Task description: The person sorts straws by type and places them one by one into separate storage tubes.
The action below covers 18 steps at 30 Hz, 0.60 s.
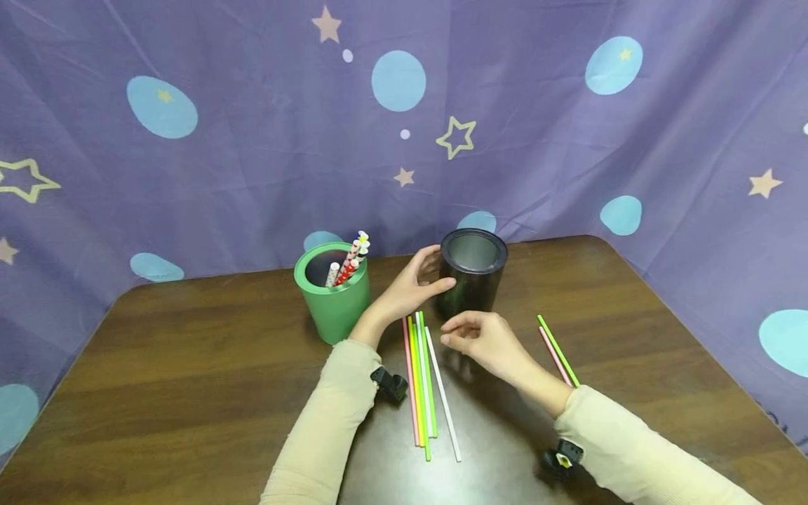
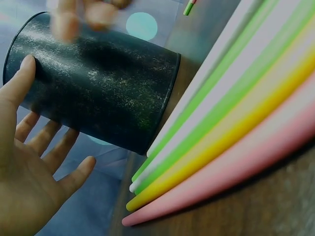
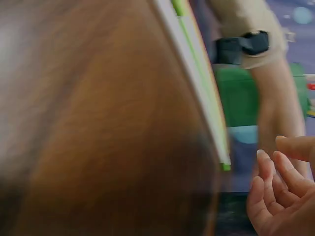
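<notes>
A black cylindrical container [image 1: 475, 277] stands upright towards the back of the table. My left hand [image 1: 407, 286] rests against its left side, thumb laid on the front and the fingers extended along the far side. In the left wrist view the thumb touches the dark wall [image 2: 98, 78] and the little finger is spread away from it. My right hand [image 1: 489, 344] hovers just in front of the container, fingers loosely bent and holding nothing. Between the forearms lie several thin coloured straws [image 1: 419, 386] in pink, yellow, green and white, side by side.
A green container [image 1: 334, 305] stands left of my left hand, with several patterned sticks [image 1: 349, 265] leaning in it. One green straw [image 1: 562, 354] and one pink straw [image 1: 552, 356] lie by my right forearm. A purple curtain [image 1: 265, 140] hangs behind the wooden table [image 1: 208, 379].
</notes>
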Motion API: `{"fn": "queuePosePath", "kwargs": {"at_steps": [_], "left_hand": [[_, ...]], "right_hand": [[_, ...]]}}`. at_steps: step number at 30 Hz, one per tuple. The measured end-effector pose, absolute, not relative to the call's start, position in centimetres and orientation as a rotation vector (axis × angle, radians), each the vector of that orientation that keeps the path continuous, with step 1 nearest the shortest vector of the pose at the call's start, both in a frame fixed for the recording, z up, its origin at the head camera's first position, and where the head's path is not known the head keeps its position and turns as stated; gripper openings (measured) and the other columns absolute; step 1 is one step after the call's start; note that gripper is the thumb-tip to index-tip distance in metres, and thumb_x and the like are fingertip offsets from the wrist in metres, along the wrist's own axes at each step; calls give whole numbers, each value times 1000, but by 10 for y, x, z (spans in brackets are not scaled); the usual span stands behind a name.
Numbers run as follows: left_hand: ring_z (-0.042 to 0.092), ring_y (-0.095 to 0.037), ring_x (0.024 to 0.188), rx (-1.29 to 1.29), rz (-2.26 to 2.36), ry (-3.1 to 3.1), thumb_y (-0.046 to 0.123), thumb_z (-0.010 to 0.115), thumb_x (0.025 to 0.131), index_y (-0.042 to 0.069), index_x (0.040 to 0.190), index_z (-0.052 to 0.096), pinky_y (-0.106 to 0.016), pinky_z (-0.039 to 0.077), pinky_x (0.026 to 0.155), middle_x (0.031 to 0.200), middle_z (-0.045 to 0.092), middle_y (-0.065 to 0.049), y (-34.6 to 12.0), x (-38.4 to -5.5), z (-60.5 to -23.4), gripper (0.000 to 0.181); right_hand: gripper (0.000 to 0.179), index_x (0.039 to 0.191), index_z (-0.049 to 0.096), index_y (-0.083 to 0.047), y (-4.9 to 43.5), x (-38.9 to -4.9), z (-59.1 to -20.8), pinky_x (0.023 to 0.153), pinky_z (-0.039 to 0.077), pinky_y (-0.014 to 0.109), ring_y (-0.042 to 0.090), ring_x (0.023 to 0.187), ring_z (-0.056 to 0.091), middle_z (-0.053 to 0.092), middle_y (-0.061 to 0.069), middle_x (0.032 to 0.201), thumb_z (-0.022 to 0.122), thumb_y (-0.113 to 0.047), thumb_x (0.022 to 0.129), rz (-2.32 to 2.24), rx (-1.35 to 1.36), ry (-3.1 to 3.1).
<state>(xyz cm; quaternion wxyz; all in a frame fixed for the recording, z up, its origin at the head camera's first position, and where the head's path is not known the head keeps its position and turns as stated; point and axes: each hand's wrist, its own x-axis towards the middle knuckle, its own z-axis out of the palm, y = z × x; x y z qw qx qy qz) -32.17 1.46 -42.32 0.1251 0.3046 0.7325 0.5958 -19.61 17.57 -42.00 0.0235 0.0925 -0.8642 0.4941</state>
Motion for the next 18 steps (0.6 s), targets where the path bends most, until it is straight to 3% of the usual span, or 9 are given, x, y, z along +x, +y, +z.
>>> {"fn": "queuePosePath", "kwargs": {"at_steps": [10, 18], "left_hand": [[40, -30, 137, 900, 1720, 2160, 12, 64, 97, 8, 154, 25, -49, 35, 111, 150, 41, -16, 13, -321, -422, 69], [38, -30, 139, 901, 1677, 2164, 14, 63, 98, 9, 154, 25, -50, 34, 112, 151, 39, -16, 16, -318, -420, 68]], "right_hand": [[17, 89, 74, -3, 161, -202, -438, 53, 49, 26, 9, 55, 58, 65, -3, 67, 81, -15, 80, 1381, 271, -2880], [13, 69, 72, -12, 155, -202, -438, 53, 47, 28, 8, 56, 54, 62, -9, 60, 84, -16, 75, 1045, 245, -2999]]}}
